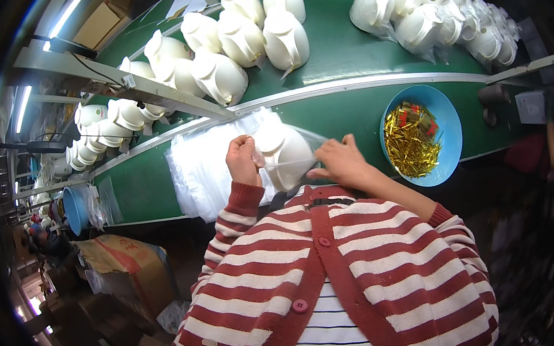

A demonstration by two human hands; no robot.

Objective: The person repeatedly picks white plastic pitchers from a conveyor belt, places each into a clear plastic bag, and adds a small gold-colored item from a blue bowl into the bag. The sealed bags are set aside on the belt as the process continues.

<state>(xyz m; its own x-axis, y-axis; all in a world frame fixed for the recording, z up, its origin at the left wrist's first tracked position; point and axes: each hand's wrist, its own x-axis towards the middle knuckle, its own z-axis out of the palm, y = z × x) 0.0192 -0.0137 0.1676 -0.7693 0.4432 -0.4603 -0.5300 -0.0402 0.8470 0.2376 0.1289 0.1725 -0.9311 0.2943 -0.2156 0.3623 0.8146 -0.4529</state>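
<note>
In front of my chest, at the near edge of the green worktop, a white rounded jug (286,154) sits inside a clear plastic bag (312,137). My left hand (244,161) is closed, its fingers pinching the bag at the jug's left side. From the right, my right hand (343,160) grips the bag's other side, which is pulled taut between the two hands. Part of the jug's lower side is hard to make out through the film. Just left of it, flat clear bags (202,163) lie in a stack, partly behind my left hand.
A blue basin (451,148) to the right holds gold twist ties (413,151). Beyond a metal rail (348,84), white jugs (219,76) stand in rows on a green belt (328,46), with bagged jugs (422,28) at right. A metal beam (118,88) juts in from the left.
</note>
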